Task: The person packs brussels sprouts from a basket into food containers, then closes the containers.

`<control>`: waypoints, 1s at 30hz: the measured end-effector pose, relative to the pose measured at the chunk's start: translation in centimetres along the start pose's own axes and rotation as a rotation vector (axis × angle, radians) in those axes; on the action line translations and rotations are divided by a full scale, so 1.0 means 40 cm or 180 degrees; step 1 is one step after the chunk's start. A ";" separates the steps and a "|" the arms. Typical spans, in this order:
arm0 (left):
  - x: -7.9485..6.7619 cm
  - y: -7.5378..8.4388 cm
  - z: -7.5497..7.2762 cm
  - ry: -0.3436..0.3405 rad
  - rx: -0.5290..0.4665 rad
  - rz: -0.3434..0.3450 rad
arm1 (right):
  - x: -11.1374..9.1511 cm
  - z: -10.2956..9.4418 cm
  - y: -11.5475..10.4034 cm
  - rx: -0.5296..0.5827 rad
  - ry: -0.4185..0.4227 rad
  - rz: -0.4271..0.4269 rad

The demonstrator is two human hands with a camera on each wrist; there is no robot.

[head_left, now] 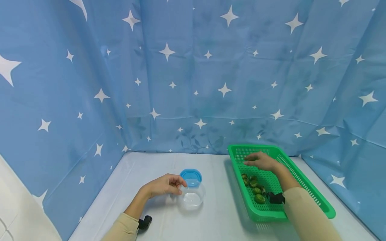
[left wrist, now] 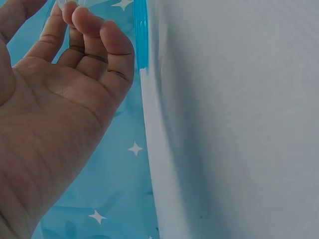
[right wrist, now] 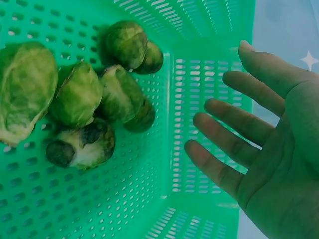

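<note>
My left hand [head_left: 166, 184] pinches the rim of a clear plastic container [head_left: 192, 198] on the white table. In the left wrist view, only a sliver of the container shows beyond the fingertips [left wrist: 89, 22]. Just behind the container lies a round blue lid [head_left: 193, 174], partly seen through the clear wall. Over the far part of a green basket [head_left: 312, 190], my right hand [head_left: 261, 161] is held with its fingers spread and nothing in them. Several Brussels sprouts [right wrist: 79, 97] lie on the basket floor, nearer to me than the right hand's fingers.
A blue curtain [head_left: 193, 100] with white stars hangs behind the table and along both sides. The basket takes up the right part of the white table [head_left: 217, 187], its slotted walls standing well above the sprouts.
</note>
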State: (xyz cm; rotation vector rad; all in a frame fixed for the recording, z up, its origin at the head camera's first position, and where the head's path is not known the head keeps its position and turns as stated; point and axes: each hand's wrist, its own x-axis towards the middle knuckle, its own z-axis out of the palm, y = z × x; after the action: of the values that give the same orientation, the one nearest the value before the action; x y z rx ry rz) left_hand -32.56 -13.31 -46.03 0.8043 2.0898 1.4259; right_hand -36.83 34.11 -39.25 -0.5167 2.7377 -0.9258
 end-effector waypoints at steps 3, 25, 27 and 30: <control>0.000 0.002 0.001 0.0007 0.0010 0.0002 | -0.003 -0.002 0.010 0.0050 -0.0081 0.0086; 0.001 0.000 0.000 -0.0027 0.0023 0.0028 | -0.018 -0.006 0.047 0.0230 -0.0421 0.0358; 0.001 0.001 -0.001 -0.0026 0.0039 0.0026 | -0.018 -0.006 0.047 0.0232 -0.0434 0.0367; 0.001 0.001 -0.002 -0.0029 0.0047 0.0021 | -0.018 -0.005 0.049 0.0218 -0.0468 0.0362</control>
State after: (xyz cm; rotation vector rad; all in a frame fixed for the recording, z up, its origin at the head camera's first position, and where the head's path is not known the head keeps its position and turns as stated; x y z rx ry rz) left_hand -32.63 -13.31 -45.96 0.8227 2.0950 1.4092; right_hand -36.73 35.93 -40.24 -0.3958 2.5653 -0.9118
